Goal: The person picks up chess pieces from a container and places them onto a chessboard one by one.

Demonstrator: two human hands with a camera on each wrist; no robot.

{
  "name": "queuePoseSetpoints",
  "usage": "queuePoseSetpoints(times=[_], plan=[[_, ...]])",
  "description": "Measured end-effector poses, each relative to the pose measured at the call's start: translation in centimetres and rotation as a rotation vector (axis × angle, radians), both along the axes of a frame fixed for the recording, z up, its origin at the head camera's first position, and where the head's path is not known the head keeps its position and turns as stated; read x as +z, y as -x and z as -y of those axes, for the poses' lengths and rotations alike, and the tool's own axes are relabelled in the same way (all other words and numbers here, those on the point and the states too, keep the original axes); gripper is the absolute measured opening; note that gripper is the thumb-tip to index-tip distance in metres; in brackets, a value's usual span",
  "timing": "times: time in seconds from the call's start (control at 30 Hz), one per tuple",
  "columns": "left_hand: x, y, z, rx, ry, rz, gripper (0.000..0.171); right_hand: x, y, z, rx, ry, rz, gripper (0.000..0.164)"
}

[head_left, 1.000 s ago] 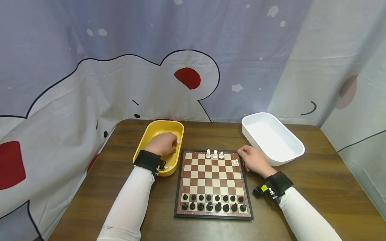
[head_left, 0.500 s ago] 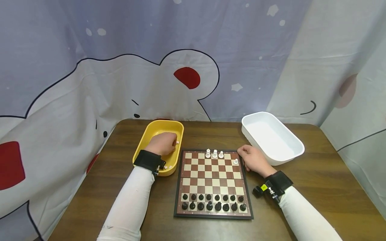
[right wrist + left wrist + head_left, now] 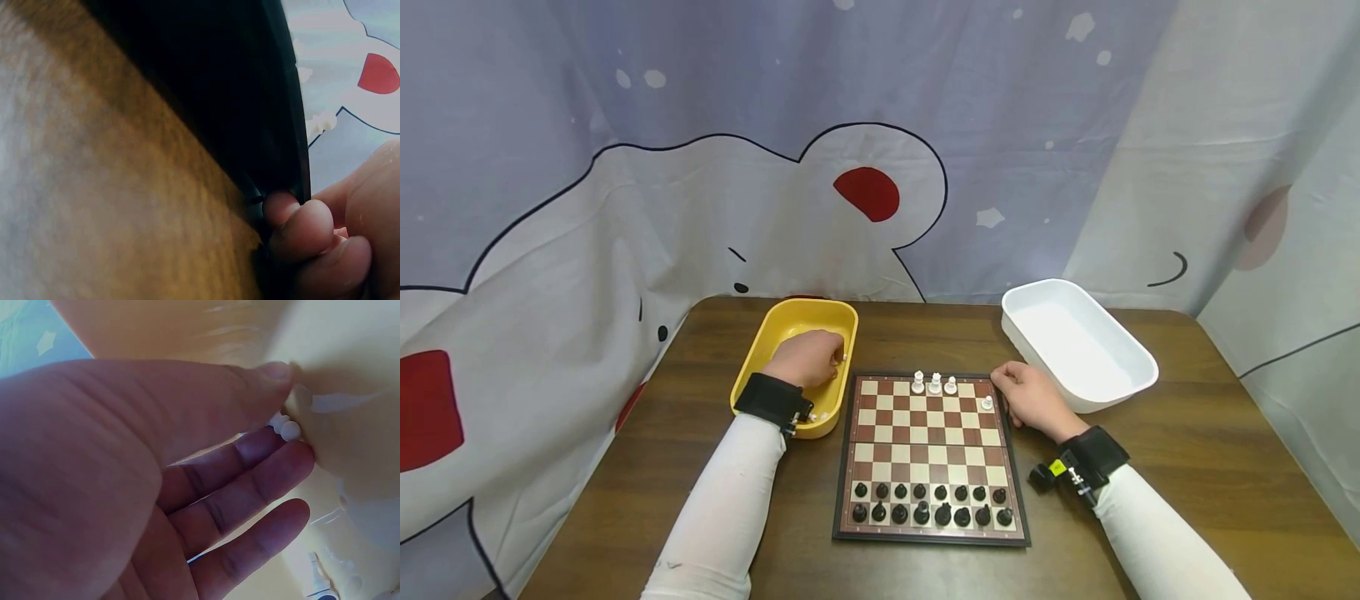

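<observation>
My left hand (image 3: pixel 808 358) is down inside a yellow tray (image 3: pixel 752 354), near its right wall. In the left wrist view, its thumb and fingertips pinch a white chess pawn (image 3: pixel 290 430), whose round head shows between them. Other small white pieces (image 3: pixel 822 416) lie at the tray's near end, partly behind the wrist. My right hand (image 3: pixel 1033 398) grips the chessboard (image 3: pixel 927 433) at its far right corner, thumb on top and fingers against the side. From the right wrist, the board's dark side (image 3: pixel 206 75) is visible with curled fingers (image 3: pixel 306 228) on it.
Two rows of black chess pieces (image 3: pixel 921 514) stand along the board's near side. Three white pieces (image 3: pixel 934 383) stand on the far row, and a white pawn (image 3: pixel 987 403) is near the right hand. Behind that hand sits a white tray (image 3: pixel 1078 342). A patterned curtain (image 3: pixel 737 208) hangs behind the table.
My left hand shifts very slightly at the yellow tray's right wall. The right hand, the board and its pieces stay as they were.
</observation>
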State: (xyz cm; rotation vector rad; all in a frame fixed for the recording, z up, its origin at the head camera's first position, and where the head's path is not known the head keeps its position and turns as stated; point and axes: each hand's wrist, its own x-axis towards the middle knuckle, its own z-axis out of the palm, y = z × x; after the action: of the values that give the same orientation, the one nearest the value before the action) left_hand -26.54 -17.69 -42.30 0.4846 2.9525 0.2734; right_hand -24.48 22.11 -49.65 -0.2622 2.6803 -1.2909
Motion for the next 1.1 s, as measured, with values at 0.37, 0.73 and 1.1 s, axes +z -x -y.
queuePoseSetpoints(times=[0.37,0.73,1.1], plan=[[0.2,-0.4,0.0,0.017,0.006,-0.003,0.013,-0.1,0.0,0.0,0.002,0.012,0.000,0.038],[0.5,0.1,0.6,0.034,-0.076,0.061,0.006,-0.2,0.1,-0.1,0.008,0.010,-0.002,0.038],[1.3,0.1,1.4,0.033,-0.145,0.075,0.007,0.0,0.1,0.0,0.002,-0.003,0.010,0.035]])
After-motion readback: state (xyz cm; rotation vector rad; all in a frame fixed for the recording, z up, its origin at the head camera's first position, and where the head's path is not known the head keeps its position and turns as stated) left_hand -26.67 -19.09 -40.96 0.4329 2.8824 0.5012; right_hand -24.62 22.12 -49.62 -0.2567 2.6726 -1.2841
